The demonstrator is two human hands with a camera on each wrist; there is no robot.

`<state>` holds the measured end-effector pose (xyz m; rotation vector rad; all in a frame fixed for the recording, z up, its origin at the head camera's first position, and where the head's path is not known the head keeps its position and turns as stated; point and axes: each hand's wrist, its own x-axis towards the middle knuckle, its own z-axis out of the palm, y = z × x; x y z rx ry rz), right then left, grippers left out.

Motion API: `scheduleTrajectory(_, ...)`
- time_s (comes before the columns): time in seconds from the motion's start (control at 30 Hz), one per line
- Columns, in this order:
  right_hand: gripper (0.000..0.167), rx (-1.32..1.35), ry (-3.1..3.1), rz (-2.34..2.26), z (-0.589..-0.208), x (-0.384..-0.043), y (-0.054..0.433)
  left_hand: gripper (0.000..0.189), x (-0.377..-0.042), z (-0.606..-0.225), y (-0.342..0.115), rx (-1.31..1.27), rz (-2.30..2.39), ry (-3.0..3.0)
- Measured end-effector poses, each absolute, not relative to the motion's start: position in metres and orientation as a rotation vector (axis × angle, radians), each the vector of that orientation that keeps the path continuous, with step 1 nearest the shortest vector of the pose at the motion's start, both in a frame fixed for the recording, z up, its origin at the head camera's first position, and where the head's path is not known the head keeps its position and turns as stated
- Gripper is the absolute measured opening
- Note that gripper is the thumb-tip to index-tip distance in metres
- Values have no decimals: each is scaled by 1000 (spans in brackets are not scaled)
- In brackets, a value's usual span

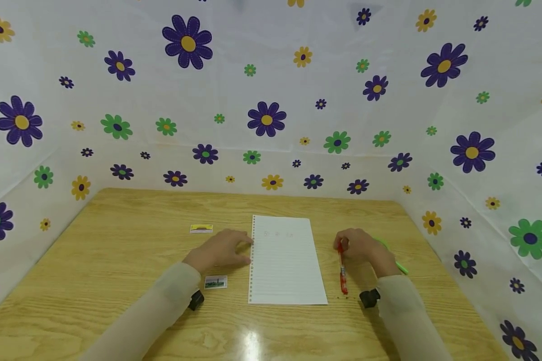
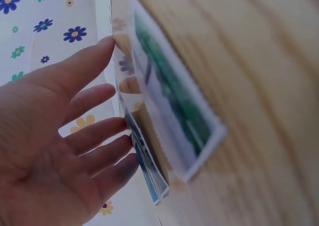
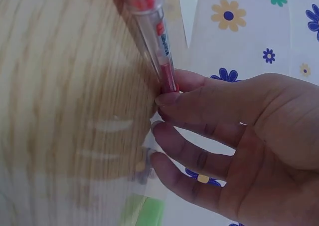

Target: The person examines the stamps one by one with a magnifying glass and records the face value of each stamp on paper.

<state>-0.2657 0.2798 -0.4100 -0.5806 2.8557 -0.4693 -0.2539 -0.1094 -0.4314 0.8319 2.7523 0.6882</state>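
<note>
My left hand (image 1: 223, 248) lies at the left edge of a lined loose-leaf sheet (image 1: 289, 271), thumb and fingertips right at its punched holes. In the left wrist view its fingers (image 2: 99, 131) are spread and loosely bent, gripping nothing. A postage stamp (image 1: 215, 282) with a green scene lies beside that wrist; a yellow stamp (image 1: 201, 228) is farther back. To the right of the sheet, my right hand (image 1: 357, 244) pinches a red pen (image 1: 343, 273) between thumb and index finger. The pen's clear barrel (image 3: 162, 46) shows red inside.
A bright green stick-like item (image 1: 402, 268) lies partly hidden behind the right hand and wrist. Faint small drawings (image 1: 277, 234) run along the top of the sheet. Dark specks (image 1: 347, 298) dot the wooden table (image 1: 131, 240). Flower-patterned cloth (image 1: 235, 90) surrounds the table's back and sides.
</note>
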Motion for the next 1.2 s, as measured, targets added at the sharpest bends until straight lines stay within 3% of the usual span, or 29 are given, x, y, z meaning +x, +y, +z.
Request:
scheduleTrajectory(0.37, 15, -501, 2863, -634, -411, -265, 282, 50, -258, -433, -105, 733, 719, 2743)
scheduleTrajectory(0.6, 7, -623, 2918, -744, -402, -265, 277, 51, -258, -429, -103, 659, 700, 2761)
scheduleTrajectory(1.0, 9, -640, 2740, -1062, -400, -269, 244, 54, -256, -427, -100, 613, 688, 2752)
scheduleTrajectory(1.2, 19, -591, 2554, -1284, -400, -273, 226, 51, -254, -423, -99, 593, 722, 2738)
